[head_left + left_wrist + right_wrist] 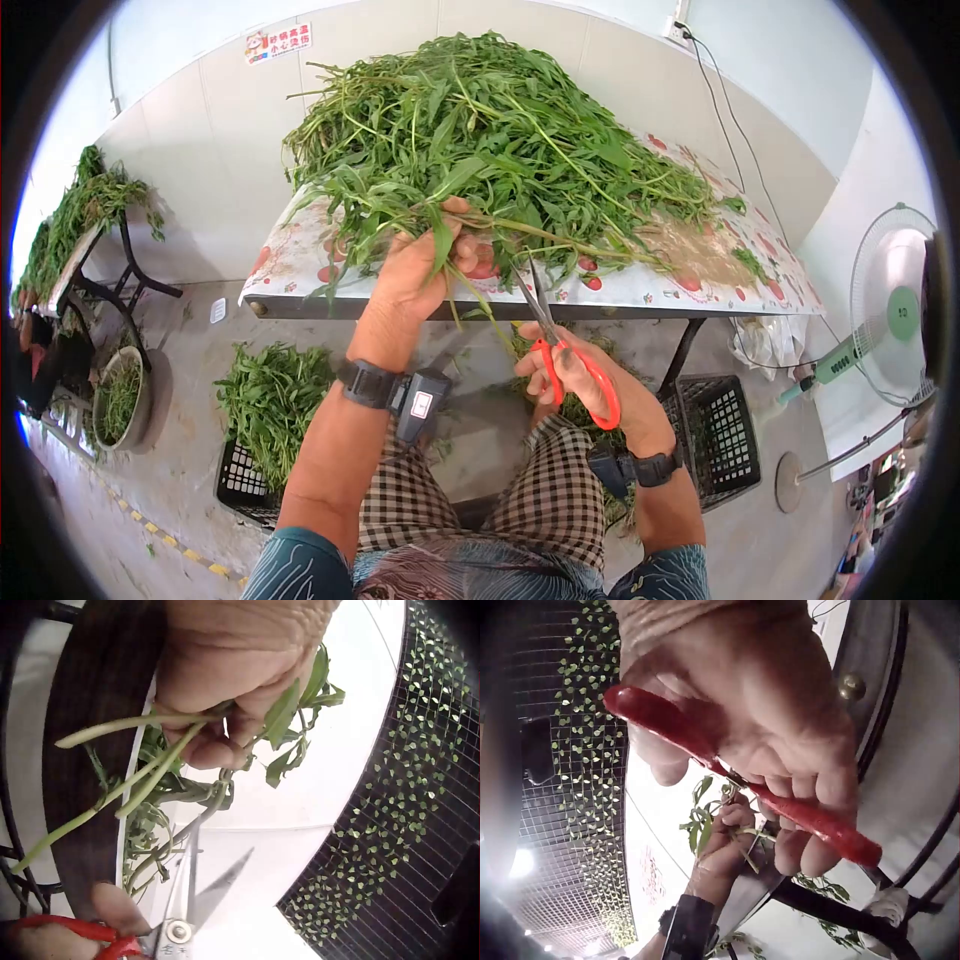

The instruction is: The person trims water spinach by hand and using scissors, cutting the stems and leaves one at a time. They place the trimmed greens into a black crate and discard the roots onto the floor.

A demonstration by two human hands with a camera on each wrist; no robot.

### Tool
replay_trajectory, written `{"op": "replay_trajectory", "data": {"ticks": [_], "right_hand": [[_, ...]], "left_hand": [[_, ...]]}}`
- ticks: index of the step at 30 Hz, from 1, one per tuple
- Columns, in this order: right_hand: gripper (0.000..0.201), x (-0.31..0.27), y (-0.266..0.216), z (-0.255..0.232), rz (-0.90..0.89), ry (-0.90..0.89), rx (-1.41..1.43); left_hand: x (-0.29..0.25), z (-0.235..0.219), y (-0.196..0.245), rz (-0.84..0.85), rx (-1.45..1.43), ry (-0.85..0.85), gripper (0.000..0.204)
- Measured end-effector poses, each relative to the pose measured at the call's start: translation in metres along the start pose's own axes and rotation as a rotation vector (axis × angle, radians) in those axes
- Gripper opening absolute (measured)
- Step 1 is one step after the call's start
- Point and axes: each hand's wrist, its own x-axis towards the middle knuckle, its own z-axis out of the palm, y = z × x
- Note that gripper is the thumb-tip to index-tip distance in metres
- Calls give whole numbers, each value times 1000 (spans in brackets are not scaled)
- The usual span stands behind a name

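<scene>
My left hand [415, 270] pinches a few green leafy stems [154, 769] at the table's front edge, their cut ends pointing down past the palm. To its right, my right hand [590, 375] grips red-handled scissors [545, 320], fingers and thumb through the loops. The blades [196, 892] stand apart, tips up, close to a longer stem in the left wrist view. In the right wrist view the red handles [817, 825] are spread wide across the palm. Behind both hands a large heap of leafy greens [480, 120] covers much of the table.
A patterned cloth covers the table [350, 285]. On the floor, a black crate [240, 475] full of greens stands at left, another black crate [730, 430] at right. A standing fan [900, 310] is at far right, a round tub [122, 400] at far left.
</scene>
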Motion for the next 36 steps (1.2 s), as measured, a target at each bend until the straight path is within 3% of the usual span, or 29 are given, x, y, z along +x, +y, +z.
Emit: {"op": "replay_trajectory", "data": {"ticks": [13,27,36], "right_hand": [[77,22,-9,-10,58,102,-39],[77,31,-17,-8,-62,189,19],[76,31,-20,-11,-73,202,-43]], "left_hand": [[0,-4,-2,0,15,-56,16],[-1,-2,0,-23,31,-33,11],[0,-7,-1,-32,-57,-144,15]]}}
